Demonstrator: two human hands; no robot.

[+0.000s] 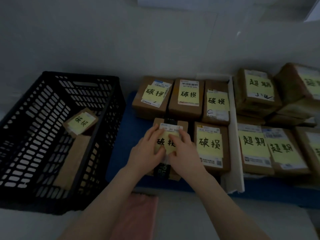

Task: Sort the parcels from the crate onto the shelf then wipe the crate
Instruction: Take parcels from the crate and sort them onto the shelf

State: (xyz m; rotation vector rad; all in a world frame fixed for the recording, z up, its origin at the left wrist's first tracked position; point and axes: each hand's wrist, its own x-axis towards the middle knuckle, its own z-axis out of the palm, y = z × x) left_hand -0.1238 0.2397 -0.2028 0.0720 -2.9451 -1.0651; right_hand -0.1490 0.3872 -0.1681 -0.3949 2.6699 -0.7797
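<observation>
A black slotted crate (103,135) stands at the left with a brown parcel (81,122) bearing a yellow note and a plain brown parcel (72,161) under it. On the blue surface (124,135) lies a brown parcel (183,123) with a yellow note and black tape. My left hand (147,151) and my right hand (183,151) both rest flat on top of it, fingers spread over the note. Beside it sit several brown parcels with the same note, one of them (210,146) just to the right.
A white divider (233,135) separates this group from several parcels (254,148) with a different yellow note on the right, some stacked. A pink cloth (138,215) lies near the front edge below my arms. A pale wall runs behind.
</observation>
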